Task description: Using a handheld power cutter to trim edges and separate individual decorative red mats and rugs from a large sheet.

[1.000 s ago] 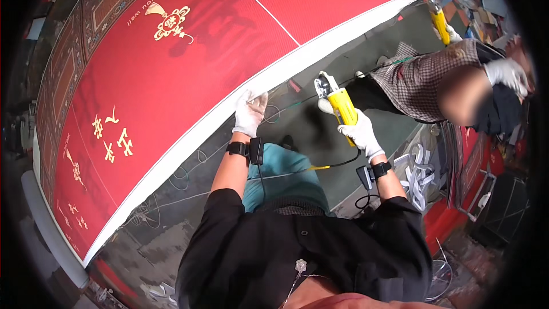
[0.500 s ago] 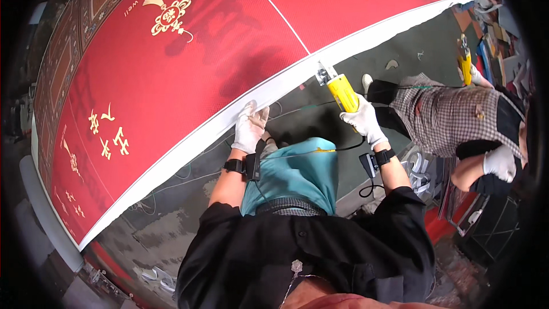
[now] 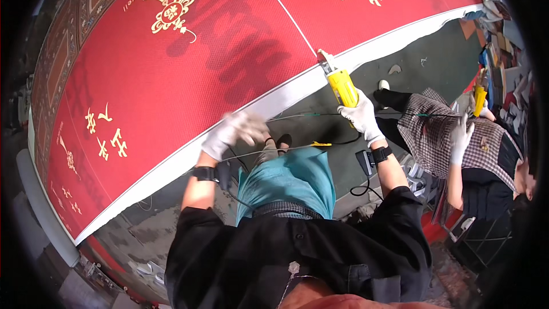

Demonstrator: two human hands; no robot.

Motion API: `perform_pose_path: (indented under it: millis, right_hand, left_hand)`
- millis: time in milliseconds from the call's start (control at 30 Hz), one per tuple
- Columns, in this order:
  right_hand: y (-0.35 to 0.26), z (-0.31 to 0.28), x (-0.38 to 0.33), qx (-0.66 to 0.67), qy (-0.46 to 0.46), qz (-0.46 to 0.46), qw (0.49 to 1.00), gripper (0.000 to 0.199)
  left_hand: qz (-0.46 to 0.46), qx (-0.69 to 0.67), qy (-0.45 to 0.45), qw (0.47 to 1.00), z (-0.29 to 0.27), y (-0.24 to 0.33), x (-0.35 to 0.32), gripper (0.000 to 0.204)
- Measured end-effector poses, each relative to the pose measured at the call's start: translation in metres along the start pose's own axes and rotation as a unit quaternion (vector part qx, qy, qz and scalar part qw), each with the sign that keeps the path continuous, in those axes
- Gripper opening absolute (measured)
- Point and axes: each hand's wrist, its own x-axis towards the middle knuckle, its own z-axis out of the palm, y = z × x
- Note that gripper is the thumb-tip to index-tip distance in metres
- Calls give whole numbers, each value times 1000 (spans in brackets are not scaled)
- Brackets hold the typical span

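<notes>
My right hand [image 3: 360, 115], in a white glove, is wrapped round a yellow electric cutter [image 3: 343, 87]. The cutter's metal head sits at the white edge strip [image 3: 286, 98] of a large red mat [image 3: 240, 63], where a thin white line [image 3: 283, 8] meets the border. Gold lettering and ornaments mark the red surface. Over the mat's near edge is my gloved left hand [image 3: 231, 133]; motion smears its fingers, so whether it touches the mat cannot be made out. A dark cable [image 3: 345, 142] trails from the cutter's lower end.
At the right a co-worker in a checked apron [image 3: 426, 117] holds another yellow cutter [image 3: 480, 96]. Patterned carpet [image 3: 108, 0] lies beyond the red mat, and a grey roll [image 3: 43, 206] borders its left end. Scraps and boards [image 3: 503, 46] are heaped at the far right.
My left hand has moved left along the mat's edge. The cutter's head has shifted slightly further onto the border. The co-worker's near hand has moved up toward their cutter.
</notes>
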Motion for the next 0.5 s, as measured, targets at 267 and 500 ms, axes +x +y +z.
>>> perform_pose_path:
  millis: [267,500]
  right_hand:
    - [-27,21,28,51,-14,7,999,61]
    - [-39,25,53,105,-43,-12,993,56]
  left_hand:
    - [302,553,508,587,-179,101,32,49]
    - [121,672,580,444,-208,124,80,66]
